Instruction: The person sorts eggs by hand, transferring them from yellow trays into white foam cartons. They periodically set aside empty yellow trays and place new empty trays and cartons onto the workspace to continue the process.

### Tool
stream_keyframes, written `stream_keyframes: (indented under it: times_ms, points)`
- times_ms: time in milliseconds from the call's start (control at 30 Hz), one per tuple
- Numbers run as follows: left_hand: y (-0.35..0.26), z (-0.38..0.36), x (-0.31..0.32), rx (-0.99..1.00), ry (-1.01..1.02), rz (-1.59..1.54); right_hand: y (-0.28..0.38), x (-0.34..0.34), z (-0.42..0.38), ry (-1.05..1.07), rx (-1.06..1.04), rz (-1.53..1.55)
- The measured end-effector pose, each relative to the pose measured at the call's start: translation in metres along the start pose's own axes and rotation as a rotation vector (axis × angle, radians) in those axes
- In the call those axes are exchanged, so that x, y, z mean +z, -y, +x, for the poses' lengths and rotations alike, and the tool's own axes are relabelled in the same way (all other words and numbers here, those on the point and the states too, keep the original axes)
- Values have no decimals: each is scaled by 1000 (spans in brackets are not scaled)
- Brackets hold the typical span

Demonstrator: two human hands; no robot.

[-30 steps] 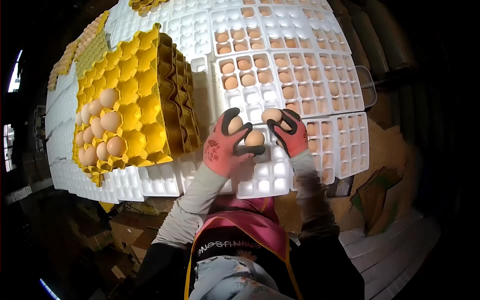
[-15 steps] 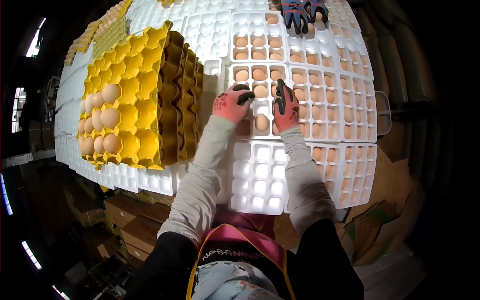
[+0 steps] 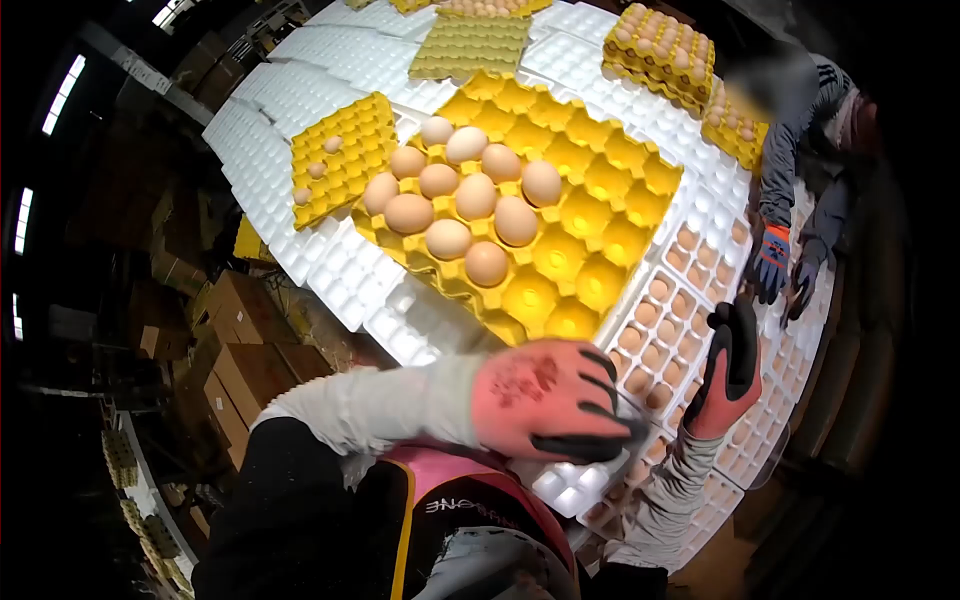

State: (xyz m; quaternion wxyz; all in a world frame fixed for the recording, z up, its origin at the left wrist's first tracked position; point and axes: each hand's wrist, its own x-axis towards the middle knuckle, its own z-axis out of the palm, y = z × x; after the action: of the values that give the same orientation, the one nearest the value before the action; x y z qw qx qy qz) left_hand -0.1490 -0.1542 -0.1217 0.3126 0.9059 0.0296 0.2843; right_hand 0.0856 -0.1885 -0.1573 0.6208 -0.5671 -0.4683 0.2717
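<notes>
My left hand (image 3: pixel 560 400), in a red glove with black fingertips, is held low in front of my body, beside the near edge of a yellow egg tray (image 3: pixel 590 205). Its fingers are stretched out and slightly apart, the tips blurred; the palm is hidden and no egg shows in it. My right hand (image 3: pixel 733 375) is raised over the white trays, fingers extended upward and holding nothing visible. Several brown eggs (image 3: pixel 475 197) sit in the left part of the yellow tray. Beyond my left hand, a white foam tray (image 3: pixel 655 335) has eggs in its cells.
Another person's gloved hand (image 3: pixel 772 262) is over the white trays at the right. A smaller-looking yellow tray (image 3: pixel 345 150) with a few eggs lies at left. Stacked yellow trays (image 3: pixel 660 55) full of eggs stand at the back. Cardboard boxes (image 3: pixel 250 310) are below left.
The view has turned, bringing the yellow tray to the middle. Both my hands have come away from the white tray they were over. The other person's arms now show at the right.
</notes>
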Motion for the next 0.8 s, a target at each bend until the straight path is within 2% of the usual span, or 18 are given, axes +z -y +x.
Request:
stream_keyframes:
  times_ms: [67,100,167,200,233,300,333,367,400,433,467,500,567,600,633,700,733,800]
  points:
    - [18,-21,-106,-141,-210,128,41,57,40,385,-184,-194]
    - [34,-24,-150,-258,-198,348,49,91,59,470,-286,-321]
    - [98,-34,-188,-442,-122,431,51,156,91,559,-588,-771]
    - [137,-47,-192,-440,47,571,47,180,96,626,-579,-1100]
    - [148,-46,-195,-431,216,712,58,200,96,779,-429,-1317]
    - [147,-48,-204,-516,382,625,49,189,110,726,-348,-1092]
    - [153,-56,-203,-402,307,621,36,174,117,669,-239,-634]
    - [158,-65,-198,-294,233,608,39,162,118,689,138,-24]
    - [156,-74,-197,-190,85,496,49,160,118,568,206,52]
    - [152,-80,-200,-213,-112,241,58,161,118,445,268,131]
    - [151,-85,-207,-304,-398,-197,58,171,115,433,223,335]
    - [153,-91,-215,-386,-667,-640,57,181,117,400,385,492]
    - [174,-114,-240,-534,-1009,-1238,57,192,127,590,353,219]
    - [174,-123,-245,-610,-1008,-1220,43,201,137,713,213,-136]
    - [164,-125,-246,-655,-750,-878,44,221,124,753,-22,-347]
    - [138,-110,-245,-1159,-28,-78,71,246,102,845,-161,-1224]
    - [138,-103,-233,-1039,177,480,62,238,105,840,-222,-1087]
    - [142,-95,-221,-1001,183,512,38,211,116,732,12,-446]
